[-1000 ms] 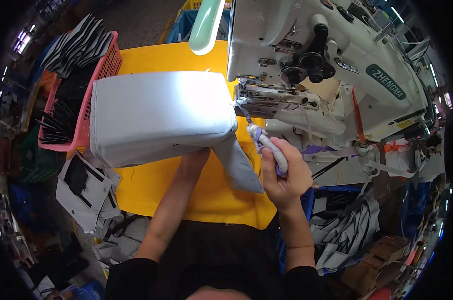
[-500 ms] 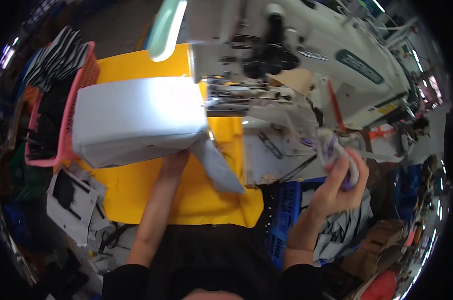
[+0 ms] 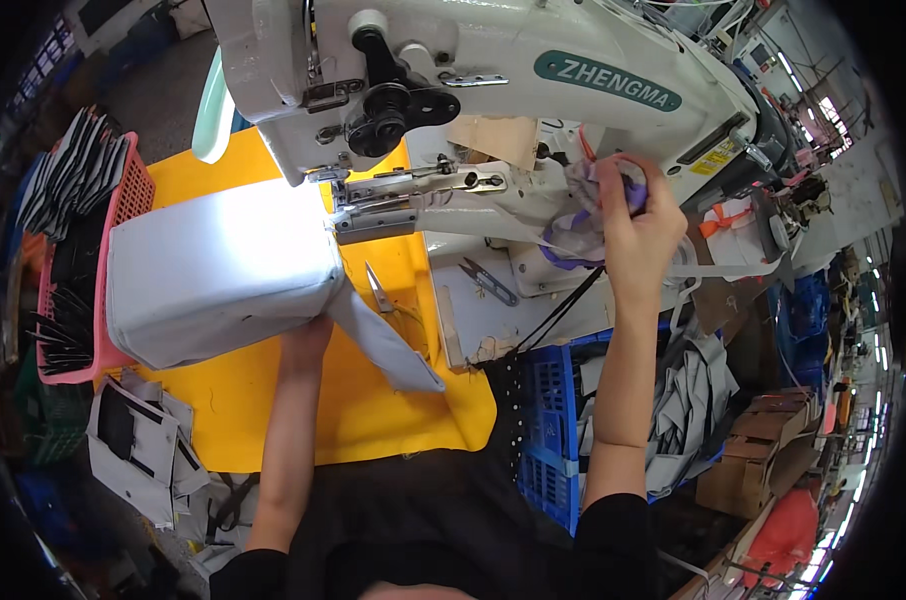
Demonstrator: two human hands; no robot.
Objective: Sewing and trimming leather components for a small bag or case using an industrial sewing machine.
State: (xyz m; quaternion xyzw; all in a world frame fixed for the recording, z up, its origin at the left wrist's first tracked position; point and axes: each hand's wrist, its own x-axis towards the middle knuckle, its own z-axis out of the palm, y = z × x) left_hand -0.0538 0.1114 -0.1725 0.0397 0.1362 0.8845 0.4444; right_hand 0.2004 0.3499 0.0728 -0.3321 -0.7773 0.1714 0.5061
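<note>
A pale grey boxy fabric bag [image 3: 223,275] lies beside the sewing machine's narrow arm [image 3: 453,212], its right end close to the presser foot [image 3: 373,215]. A loose grey strap [image 3: 388,340] trails from it over the yellow sheet [image 3: 353,425]. My left hand [image 3: 307,338] reaches under the bag's near side, and its fingers are hidden there. At the right end of the narrow arm, my right hand [image 3: 641,215] has its fingers curled on a crumpled grey cloth with purple edging [image 3: 579,235].
Thread snips [image 3: 489,282] lie on the machine table; a pointed metal tool [image 3: 378,288] rests on the yellow sheet. At left stands a pink basket [image 3: 123,210] of dark and striped pieces. A blue crate [image 3: 550,430] with grey fabric stands below right. Grey pieces [image 3: 138,450] lie lower left.
My right hand has moved up with the cloth, to beside the machine's body. The view has shifted, so the machine and bag sit further left in it. My left hand remains under the bag.
</note>
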